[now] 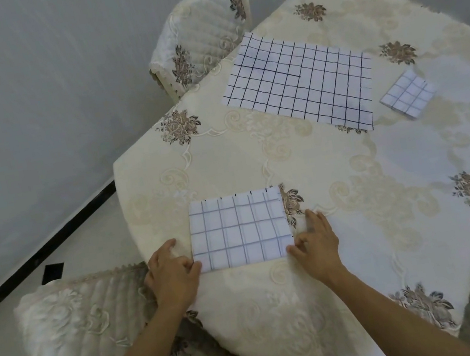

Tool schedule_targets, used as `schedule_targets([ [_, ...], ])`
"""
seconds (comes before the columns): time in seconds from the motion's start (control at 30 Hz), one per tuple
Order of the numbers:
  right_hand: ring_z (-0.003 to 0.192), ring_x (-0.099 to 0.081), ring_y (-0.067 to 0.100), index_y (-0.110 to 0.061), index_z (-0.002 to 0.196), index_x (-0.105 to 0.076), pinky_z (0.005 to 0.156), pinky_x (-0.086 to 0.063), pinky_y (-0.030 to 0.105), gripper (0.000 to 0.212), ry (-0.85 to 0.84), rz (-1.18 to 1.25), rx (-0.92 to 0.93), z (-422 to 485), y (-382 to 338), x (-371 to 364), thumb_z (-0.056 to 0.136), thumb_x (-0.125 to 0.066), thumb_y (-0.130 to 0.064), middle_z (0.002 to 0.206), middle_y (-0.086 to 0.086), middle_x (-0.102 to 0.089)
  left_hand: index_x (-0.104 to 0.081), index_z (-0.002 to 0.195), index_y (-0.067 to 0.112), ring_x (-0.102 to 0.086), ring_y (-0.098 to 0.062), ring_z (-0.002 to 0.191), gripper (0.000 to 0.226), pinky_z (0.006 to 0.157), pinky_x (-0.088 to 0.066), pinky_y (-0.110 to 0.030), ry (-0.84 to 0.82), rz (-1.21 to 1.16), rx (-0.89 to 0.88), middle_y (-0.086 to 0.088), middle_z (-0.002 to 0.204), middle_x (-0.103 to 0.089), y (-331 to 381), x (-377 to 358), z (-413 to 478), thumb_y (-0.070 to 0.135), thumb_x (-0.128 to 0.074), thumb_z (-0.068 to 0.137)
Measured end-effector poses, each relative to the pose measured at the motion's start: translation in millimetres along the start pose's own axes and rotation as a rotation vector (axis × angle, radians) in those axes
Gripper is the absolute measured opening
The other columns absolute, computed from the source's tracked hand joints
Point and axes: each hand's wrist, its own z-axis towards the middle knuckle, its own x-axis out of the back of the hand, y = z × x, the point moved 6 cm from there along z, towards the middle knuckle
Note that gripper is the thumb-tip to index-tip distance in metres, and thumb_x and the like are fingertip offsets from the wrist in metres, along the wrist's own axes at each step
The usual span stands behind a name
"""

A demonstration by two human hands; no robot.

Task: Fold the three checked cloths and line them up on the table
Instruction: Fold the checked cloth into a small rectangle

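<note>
Cream floral table carries all three cloths; the part-folded cloth lies flat at its near edge, the left hand and right hand each pinching a near corner, wrists low. Judged step: second cloth mid-fold, and the next move calls for carrying both corners over evenly. Beyond, the unfolded cloth lies flat with the finished square just beside it.

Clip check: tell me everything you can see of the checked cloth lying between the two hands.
The near cloth is thin white fabric with a faint dark grid. It lies flat as a rectangle and seems folded: short dark line ends peek out along its far edge. It sits near the left edge of the table, on the floral cover. The left hand pinches its near-left corner, and the right hand pinches its near-right corner.
</note>
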Motion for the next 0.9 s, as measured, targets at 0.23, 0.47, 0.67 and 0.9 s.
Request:
schedule_targets([
  [0.23,0.148,-0.007,0.023,-0.034,0.048,-0.039,0.110,-0.028,0.045,0.044,0.032,-0.011,0.002,-2,-5,3,0.084,-0.065,-0.038,0.160,0.003,-0.019,-0.069,0.059,0.026,-0.026,-0.021,0.131,0.026,0.105,-0.028,-0.049,0.038,0.044,0.007,0.009,0.146,-0.036,6,1,0,0.038,-0.068,0.083],
  [0.47,0.148,-0.009,0.024,-0.032,0.049,-0.040,0.111,-0.025,0.046,0.041,0.047,0.018,-0.012,-4,-7,2,0.081,-0.067,-0.030,0.159,0.005,-0.021,-0.066,0.059,0.027,-0.028,-0.022,0.131,0.024,0.106,-0.029,-0.051,0.056,0.092,-0.012,0.006,0.146,-0.037,7,1,-1,0.037,-0.071,0.081],
  [0.67,0.138,-0.030,0.027,-0.020,0.070,-0.056,0.102,-0.031,0.043,0.015,0.155,0.070,-0.013,-10,-10,7,0.072,-0.071,-0.021,0.142,0.008,-0.042,-0.058,0.085,0.027,-0.039,-0.025,0.124,0.022,0.097,-0.036,-0.048,0.097,0.117,-0.099,0.001,0.141,-0.042,6,3,3,0.035,-0.076,0.075],
  [0.9,0.143,-0.021,0.035,-0.024,0.120,-0.054,0.111,-0.026,0.048,0.045,0.091,-0.070,0.280,-8,-62,-20,0.079,-0.070,-0.031,0.154,0.013,-0.027,-0.070,0.109,0.029,-0.042,-0.030,0.126,0.035,0.097,-0.040,-0.051,0.071,0.277,-0.296,-0.008,0.144,-0.045,14,-5,7,0.032,-0.078,0.075],
])
